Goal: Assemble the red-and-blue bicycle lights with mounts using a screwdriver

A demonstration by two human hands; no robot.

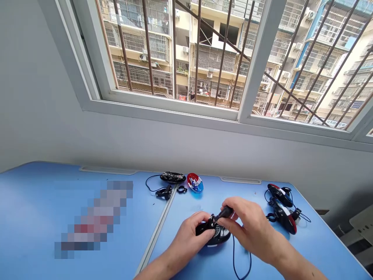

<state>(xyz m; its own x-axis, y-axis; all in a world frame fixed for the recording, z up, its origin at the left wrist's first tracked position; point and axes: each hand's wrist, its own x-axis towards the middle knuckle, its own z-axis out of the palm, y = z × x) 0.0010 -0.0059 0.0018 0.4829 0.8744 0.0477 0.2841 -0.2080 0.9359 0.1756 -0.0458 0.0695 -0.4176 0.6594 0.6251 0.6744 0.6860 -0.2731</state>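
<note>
Tool [226, 212] pinched in right hand [250, 225], left hand [194, 235] gripping black gadget [221, 237]; probably mid-screwing, so next turn wants steady pressure.

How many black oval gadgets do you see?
4: the back gadget, the held gadget partly covered by the left hand, and on the right, the farther gadget and nearer gadget. I can't tell what's in the blurred patch.
</note>
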